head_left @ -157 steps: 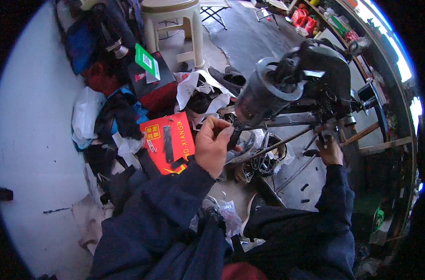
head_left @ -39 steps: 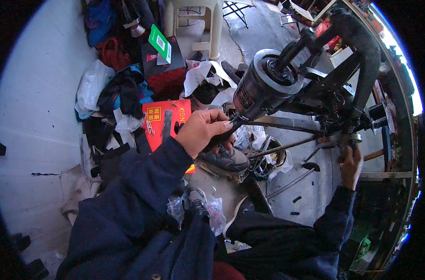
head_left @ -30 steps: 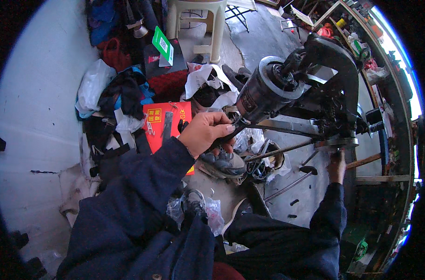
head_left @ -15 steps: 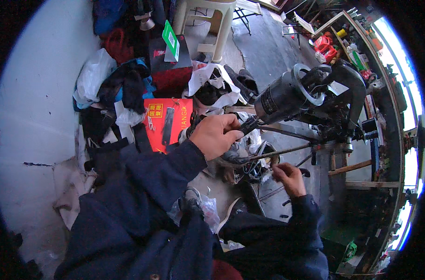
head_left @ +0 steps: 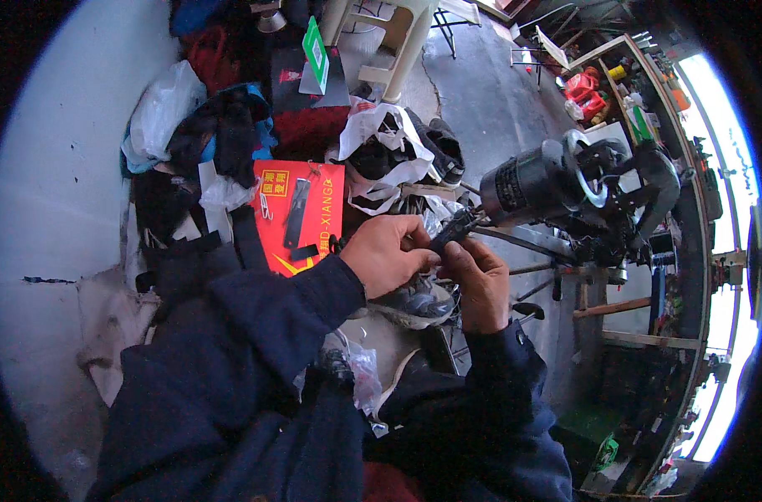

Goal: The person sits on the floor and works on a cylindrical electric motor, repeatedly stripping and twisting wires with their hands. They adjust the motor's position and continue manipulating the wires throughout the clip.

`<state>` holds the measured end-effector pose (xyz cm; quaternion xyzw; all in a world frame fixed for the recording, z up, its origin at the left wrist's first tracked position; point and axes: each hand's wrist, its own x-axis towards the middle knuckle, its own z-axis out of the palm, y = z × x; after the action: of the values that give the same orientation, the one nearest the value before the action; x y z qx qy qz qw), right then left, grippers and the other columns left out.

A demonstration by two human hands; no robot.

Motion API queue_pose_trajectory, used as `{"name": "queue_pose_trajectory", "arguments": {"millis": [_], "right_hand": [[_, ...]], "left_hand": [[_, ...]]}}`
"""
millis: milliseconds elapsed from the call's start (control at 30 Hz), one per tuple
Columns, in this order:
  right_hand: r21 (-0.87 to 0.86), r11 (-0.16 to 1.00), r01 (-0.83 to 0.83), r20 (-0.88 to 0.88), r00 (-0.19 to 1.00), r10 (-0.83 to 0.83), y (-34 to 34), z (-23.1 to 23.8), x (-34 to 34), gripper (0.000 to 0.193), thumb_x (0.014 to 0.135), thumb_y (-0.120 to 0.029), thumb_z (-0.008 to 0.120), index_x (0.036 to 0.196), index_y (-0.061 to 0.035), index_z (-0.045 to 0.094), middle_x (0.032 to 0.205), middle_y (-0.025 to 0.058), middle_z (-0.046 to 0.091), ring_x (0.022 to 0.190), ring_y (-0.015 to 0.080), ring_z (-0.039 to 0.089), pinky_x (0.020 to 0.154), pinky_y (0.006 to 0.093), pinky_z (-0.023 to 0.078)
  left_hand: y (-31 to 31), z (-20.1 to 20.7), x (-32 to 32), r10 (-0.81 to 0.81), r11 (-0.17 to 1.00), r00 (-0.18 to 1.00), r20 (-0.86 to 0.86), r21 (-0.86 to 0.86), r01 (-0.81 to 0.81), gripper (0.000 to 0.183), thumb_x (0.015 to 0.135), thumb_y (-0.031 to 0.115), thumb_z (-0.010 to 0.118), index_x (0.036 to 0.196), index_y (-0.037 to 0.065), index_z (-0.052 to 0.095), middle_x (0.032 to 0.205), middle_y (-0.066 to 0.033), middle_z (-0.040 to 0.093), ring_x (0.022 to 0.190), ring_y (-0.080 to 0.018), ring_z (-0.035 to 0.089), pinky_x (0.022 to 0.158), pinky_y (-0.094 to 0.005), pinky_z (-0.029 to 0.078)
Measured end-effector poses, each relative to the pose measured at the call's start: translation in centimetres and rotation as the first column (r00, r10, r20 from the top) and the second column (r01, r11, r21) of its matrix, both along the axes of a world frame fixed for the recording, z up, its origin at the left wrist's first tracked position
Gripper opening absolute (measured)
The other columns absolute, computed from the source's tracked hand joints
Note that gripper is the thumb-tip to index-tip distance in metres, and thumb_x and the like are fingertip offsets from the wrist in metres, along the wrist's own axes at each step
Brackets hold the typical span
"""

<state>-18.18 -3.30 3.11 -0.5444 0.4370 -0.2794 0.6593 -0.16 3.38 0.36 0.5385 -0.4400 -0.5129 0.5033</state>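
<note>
A dark, heavy machine that looks like a cobbler's sewing machine (head_left: 519, 186) stands ahead to the right, with a thick drum and a pale metal ring. Its narrow black arm (head_left: 456, 227) slopes down toward me. My left hand (head_left: 387, 255) comes from the left, thumb and fingers closed around the tip of this arm. From the right, my right hand (head_left: 480, 280) meets it there, thumb and fingers pinched together against the arm's end. Anything small between the right fingertips is hidden. Just below the hands lies a grey shoe (head_left: 423, 303), partly covered.
A red printed bag (head_left: 301, 213) lies left of my hands. Beyond it are a white plastic bag (head_left: 389, 138), dark shoes (head_left: 444, 151) and a green-and-white card stand (head_left: 316, 54). A cream stool (head_left: 398, 50) stands farther off. Wooden shelving (head_left: 690, 167) lines the right side.
My right hand has come up and left from its lower place to the tip of the black arm. My left hand stays at that tip. The view has shifted slightly.
</note>
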Motion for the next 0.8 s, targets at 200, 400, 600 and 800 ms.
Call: {"name": "queue_pose_trajectory", "arguments": {"millis": [200,400,600,800], "right_hand": [[0.055,0.996,0.067,0.039,0.997,-0.069,0.3,-0.6,1.0,0.017,0.091,-0.014,0.070,0.093,0.0032,0.069,0.086,0.0052,0.069,0.077,0.0120,0.063,0.071,0.0262,0.050],[0.120,0.986,0.119,0.054,0.990,-0.126,0.5,-0.4,1.4,0.015,0.091,-0.012,0.069,0.092,0.0027,0.070,0.086,0.0050,0.069,0.077,0.0120,0.062,0.074,0.0269,0.049],[0.082,0.990,0.112,0.025,0.993,-0.115,0.5,-0.3,1.4,0.015,0.091,-0.013,0.070,0.091,0.0021,0.069,0.084,0.0049,0.069,0.076,0.0117,0.061,0.073,0.0276,0.049],[0.049,0.995,0.090,-0.004,0.996,-0.090,0.5,0.1,1.2,0.015,0.091,-0.013,0.070,0.087,0.0012,0.068,0.081,0.0028,0.066,0.075,0.0109,0.060,0.072,0.0268,0.048]], "left_hand": [[0.7,0.2,0.1,0.032,0.999,0.999,-0.034,0.023,-0.031,0.019,0.085,0.010,0.071,0.098,-0.001,0.062,0.081,-0.0110,0.070,0.072,-0.0142,0.066,0.067,-0.0298,0.051],[0.5,0.0,0.0,0.059,0.998,0.998,-0.026,0.002,-0.059,0.017,0.086,0.010,0.068,0.098,0.000,0.063,0.081,-0.0149,0.072,0.073,-0.0200,0.071,0.067,-0.0328,0.053],[0.4,-0.1,-0.1,0.056,0.998,0.996,-0.069,-0.030,-0.058,0.016,0.088,0.011,0.067,0.098,0.000,0.063,0.081,-0.0132,0.072,0.074,-0.0197,0.070,0.069,-0.0322,0.054],[0.4,-0.1,-0.6,0.086,0.994,0.982,-0.169,-0.047,-0.095,0.013,0.090,0.011,0.066,0.096,0.000,0.064,0.083,-0.0095,0.071,0.076,-0.0133,0.068,0.067,-0.0282,0.052]]}}
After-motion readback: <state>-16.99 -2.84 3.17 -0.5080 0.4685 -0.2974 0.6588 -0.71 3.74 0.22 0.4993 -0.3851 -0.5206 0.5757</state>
